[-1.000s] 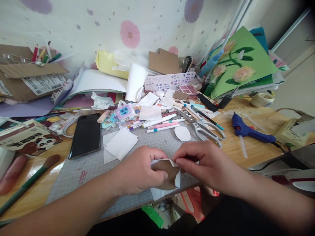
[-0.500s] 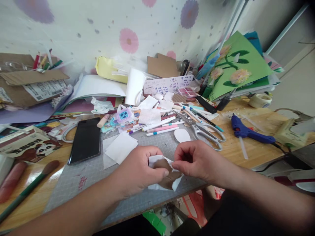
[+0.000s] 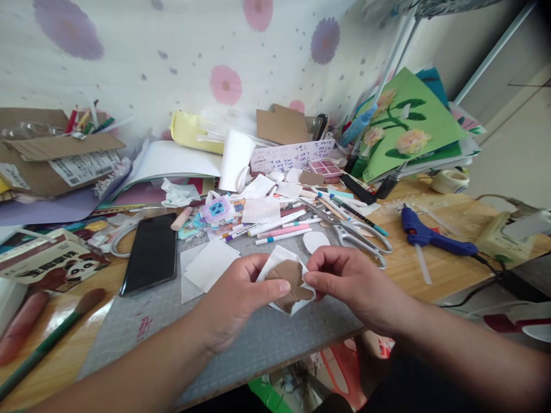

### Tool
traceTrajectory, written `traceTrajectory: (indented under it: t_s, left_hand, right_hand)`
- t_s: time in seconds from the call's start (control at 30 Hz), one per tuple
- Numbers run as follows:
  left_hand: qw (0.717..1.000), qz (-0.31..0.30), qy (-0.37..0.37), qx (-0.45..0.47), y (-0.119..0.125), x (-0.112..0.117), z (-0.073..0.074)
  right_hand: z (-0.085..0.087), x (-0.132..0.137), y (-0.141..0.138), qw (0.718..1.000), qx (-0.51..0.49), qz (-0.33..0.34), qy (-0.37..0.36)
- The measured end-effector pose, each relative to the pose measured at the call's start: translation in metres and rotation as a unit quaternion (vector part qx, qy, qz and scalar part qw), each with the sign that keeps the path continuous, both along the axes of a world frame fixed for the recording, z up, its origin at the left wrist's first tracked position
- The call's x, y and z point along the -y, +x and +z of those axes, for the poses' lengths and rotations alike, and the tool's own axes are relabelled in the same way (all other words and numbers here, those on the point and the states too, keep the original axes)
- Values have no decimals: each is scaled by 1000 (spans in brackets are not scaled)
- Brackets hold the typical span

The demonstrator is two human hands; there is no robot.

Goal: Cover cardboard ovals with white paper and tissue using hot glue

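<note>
Piece in hand: a scrap of brown cardboard (image 3: pixel 291 272) with white paper (image 3: pixel 280 254) showing around and over its rim; inner paper edge looks ragged.
Where: between the two hands, over the front part of the grey mat (image 3: pixel 241 361). Gap beneath it, if any, hard to judge.
Left hand (image 3: pixel 239 289): thumb laid flat on the cardboard face, fingers going behind the left side; far fingers hidden. Firm clasp on cardboard and paper together.
Right hand (image 3: pixel 346 284): thumb and forefinger brought together at the right paper edge, no clear gap between tips; seems a small pinch of paper. Other fingers curled.
Key relation: paper's right rim lies at the right fingertips, just right of the left thumb. Right hand is nearer that rim; left thumb sits nearer the middle.
Long axis: none clear; outline roughly a diamond, one corner pointing down toward the body.
Beyond the hands: white rounded piece (image 3: pixel 316 241) just past the right knuckles; scissors (image 3: pixel 359 235) farther right, handles toward the body.
Left of the piece: loose paper squares (image 3: pixel 210 265), overlapping on the mat, near the left hand.
</note>
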State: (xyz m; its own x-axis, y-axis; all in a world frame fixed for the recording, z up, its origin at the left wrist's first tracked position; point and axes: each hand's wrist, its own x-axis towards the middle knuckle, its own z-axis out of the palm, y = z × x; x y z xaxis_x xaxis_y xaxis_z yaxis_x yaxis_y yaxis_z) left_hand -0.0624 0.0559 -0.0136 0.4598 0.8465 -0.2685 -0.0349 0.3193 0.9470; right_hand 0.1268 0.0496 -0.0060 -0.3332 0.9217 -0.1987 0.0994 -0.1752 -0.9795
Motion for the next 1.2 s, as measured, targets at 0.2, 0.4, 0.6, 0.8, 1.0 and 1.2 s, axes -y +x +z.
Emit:
traceTrajectory:
  t_s: [0.2,0.4,0.6,0.8,1.0,1.2]
  left_hand:
    - [995,19,50,-85,-3,0,2]
    - [998,65,17,-17,-1,5,1]
    - [998,50,44,20,2,4,0]
    - [975,119,128,-134,-1,3,9]
    - [949,176,172,-197,-4,3,11]
    - [946,193,153,-209,-3,1,14]
  right_hand:
    - [-4,1,6,997,-63,21,-34]
    - [-5,4,3,999,-44,-12,-22]
    - [-1,5,9,997,-75,-5,2]
    - [12,-22,120,838,453,-92,289]
    - [-26,-30,251,707,662,-153,199]
    - [-56,-26,260,704,636,-212,236]
